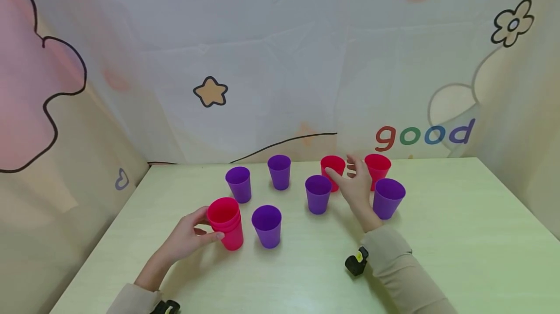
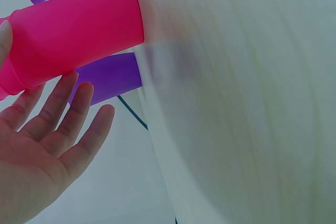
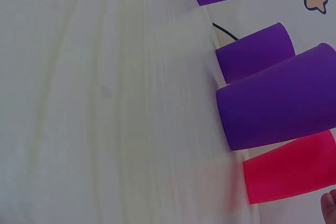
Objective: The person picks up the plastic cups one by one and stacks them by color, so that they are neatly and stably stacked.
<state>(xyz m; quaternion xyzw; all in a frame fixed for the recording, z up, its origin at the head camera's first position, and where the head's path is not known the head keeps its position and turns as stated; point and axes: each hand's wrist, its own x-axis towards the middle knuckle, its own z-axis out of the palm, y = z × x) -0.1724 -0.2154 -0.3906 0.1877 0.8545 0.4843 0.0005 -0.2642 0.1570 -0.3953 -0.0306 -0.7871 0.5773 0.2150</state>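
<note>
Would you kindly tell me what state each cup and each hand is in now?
Nested red tapered plastic cups: upright, mouths up
Two single red tapered plastic cups: upright, mouths up
Five purple tapered plastic cups: upright, mouths up
Left hand: gripping the nested cups
Right hand: thumb and fingers apart

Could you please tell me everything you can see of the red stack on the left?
The stack is at least two bright red cups nested together; the exact count is unclear. They look like smooth plastic, round and narrowing toward the base, with rim bands near the top. The open mouth faces up, showing a red interior. It appears to stand upright on the table, left of the nearest purple cup with a gap between. The left grip holds it from the left.
</note>
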